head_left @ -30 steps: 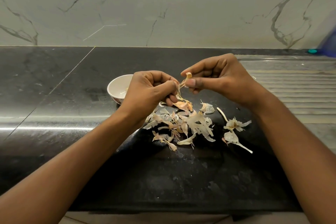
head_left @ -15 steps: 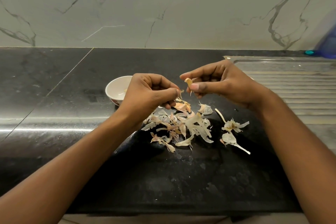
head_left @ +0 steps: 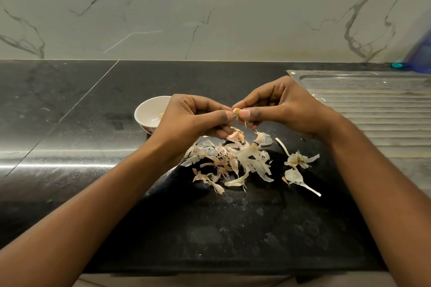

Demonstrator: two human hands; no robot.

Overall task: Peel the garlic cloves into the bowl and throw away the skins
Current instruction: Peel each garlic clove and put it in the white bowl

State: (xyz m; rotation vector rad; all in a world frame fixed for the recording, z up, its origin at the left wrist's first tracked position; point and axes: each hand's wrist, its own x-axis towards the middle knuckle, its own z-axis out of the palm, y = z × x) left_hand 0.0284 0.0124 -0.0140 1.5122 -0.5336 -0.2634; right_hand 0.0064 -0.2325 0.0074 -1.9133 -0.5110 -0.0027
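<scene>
The left thumb tip and the right thumb tip met at 1 small garlic clove, each pressing it against that hand's curled forefinger, so both hands pinched the same clove between them. A thin shred of skin hung from the clove under the right thumb. The other fingers of the left hand were folded under into the palm; those of the right hand were bent and bunched close together. The clove was held in the air above the far edge of the heap of skins.

Just behind the left hand stood the small white bowl, partly hidden by the knuckles. Inside it lay a pale peeled piece near the right wall; how many there were could not be told.

Both wrists were raised off the black countertop, and the 2 forearms ran back toward the near corners. The papery skins lay spread on the countertop below the hands, with 2 stemmed scraps a little apart on the right. Farther right lay a ribbed steel drainboard, and a veined marble wall rose behind.
</scene>
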